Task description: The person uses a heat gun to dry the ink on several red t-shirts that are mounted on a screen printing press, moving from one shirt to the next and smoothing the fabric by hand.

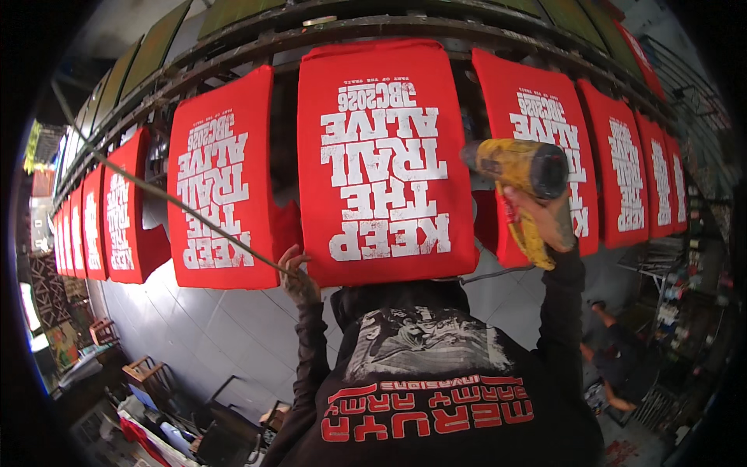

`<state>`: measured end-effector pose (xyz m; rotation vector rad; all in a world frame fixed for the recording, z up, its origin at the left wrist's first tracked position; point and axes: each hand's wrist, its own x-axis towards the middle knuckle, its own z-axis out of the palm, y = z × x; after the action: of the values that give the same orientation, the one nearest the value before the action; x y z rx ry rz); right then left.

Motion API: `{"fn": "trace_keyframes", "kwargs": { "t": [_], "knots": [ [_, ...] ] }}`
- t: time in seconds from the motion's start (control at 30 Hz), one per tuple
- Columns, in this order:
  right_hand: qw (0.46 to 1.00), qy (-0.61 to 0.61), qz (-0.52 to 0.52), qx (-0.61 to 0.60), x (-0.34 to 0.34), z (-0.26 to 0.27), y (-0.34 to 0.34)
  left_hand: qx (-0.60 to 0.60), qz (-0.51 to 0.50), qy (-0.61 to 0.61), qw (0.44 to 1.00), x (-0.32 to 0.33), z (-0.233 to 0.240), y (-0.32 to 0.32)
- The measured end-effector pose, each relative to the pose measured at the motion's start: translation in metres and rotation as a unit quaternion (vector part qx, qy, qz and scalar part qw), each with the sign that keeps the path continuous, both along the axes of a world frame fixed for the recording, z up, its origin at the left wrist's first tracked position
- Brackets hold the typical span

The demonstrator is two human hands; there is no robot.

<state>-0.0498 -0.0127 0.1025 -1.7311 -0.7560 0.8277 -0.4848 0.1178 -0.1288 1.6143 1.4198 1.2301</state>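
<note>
My right hand (551, 219) grips a yellow heat gun (513, 163) by its handle. Its dark nozzle points left, towards the right edge of the red T-shirt (388, 265) in front of me. This shirt lies stretched over a flat board and bears large white, worn-looking lettering. At the shirt's lower left corner, my left hand (300, 283) has its fingers curled around the end of a thin cord (192, 213), which runs up to the far left. Another printed red shirt (222, 277) lies left of that hand. The red shirt (496, 82) on the right is partly hidden behind the heat gun.
More printed red shirts (624, 227) continue along a long rack (373, 29) on both sides. Beyond it stand dark green boards (157, 52). Behind me are a chair (227, 438) and a wooden stool (143, 370) on grey floor tiles (233, 327). Another person (624, 356) is at lower right.
</note>
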Motion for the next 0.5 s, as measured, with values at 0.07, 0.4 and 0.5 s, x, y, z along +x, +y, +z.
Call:
{"fn": "trace_keyframes", "kwargs": {
  "t": [0.07, 0.4, 0.5],
  "knots": [
    [0.999, -0.030, 0.026, -0.020, -0.004, -0.018, 0.023, 0.011, 0.020, 0.082, 0.996, -0.003, 0.008, -0.005],
    [0.988, -0.017, 0.056, -0.143, -0.021, -0.022, 0.089, 0.056, -0.040, 0.227, 0.971, -0.032, 0.011, 0.011],
    [0.992, -0.020, 0.009, -0.121, -0.023, -0.018, 0.103, 0.075, -0.087, 0.286, 0.951, -0.035, 0.017, 0.023]
  ]
}}
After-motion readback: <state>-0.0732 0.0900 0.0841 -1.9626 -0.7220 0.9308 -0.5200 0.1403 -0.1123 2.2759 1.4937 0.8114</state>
